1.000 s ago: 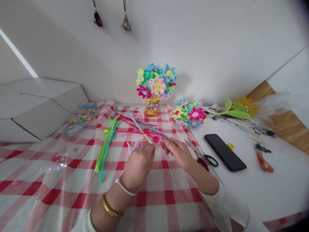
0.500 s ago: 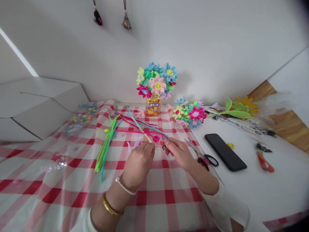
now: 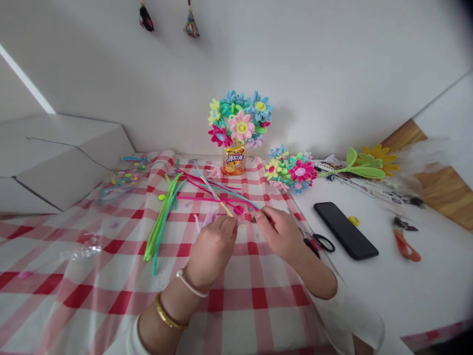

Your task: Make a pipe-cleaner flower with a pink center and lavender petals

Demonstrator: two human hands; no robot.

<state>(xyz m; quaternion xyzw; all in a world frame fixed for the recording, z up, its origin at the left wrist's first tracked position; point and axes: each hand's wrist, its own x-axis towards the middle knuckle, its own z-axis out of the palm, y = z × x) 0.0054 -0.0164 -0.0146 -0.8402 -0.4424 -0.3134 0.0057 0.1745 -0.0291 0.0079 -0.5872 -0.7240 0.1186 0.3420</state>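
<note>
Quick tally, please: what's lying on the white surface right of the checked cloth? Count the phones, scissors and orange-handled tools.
Phones: 1
Scissors: 1
Orange-handled tools: 1
Total: 3

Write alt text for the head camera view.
A person's left hand and right hand meet over loose pipe cleaners on a red-checked tablecloth. Behind them, pipe-cleaner flowers stand in an orange drink container; scissors lie to the right.
</note>
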